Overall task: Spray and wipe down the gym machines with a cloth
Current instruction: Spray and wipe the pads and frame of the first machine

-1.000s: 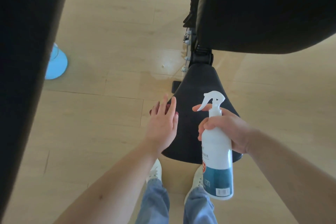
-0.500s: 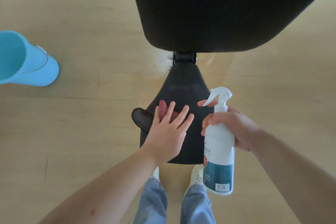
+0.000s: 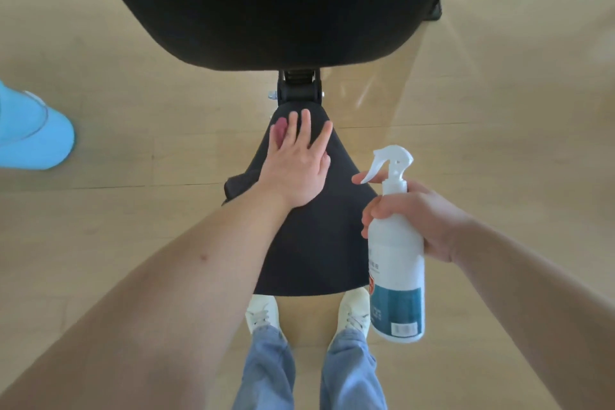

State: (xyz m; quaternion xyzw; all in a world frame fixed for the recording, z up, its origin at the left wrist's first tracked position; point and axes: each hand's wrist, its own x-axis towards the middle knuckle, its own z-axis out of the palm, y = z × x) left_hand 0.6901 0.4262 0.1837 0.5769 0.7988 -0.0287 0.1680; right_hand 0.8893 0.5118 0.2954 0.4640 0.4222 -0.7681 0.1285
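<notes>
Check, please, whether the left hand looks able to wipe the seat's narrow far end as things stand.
Probably yes: the left hand lies flat on the seat, fingers close to that end, red cloth beneath, nothing between.

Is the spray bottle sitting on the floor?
No, the right hand grips the spray bottle and holds it up off the floor.

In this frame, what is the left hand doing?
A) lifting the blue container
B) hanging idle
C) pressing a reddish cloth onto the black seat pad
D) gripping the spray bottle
C: the left hand lies with straight fingers on the reddish cloth on the black seat pad, while the right hand grips the spray bottle.
</notes>
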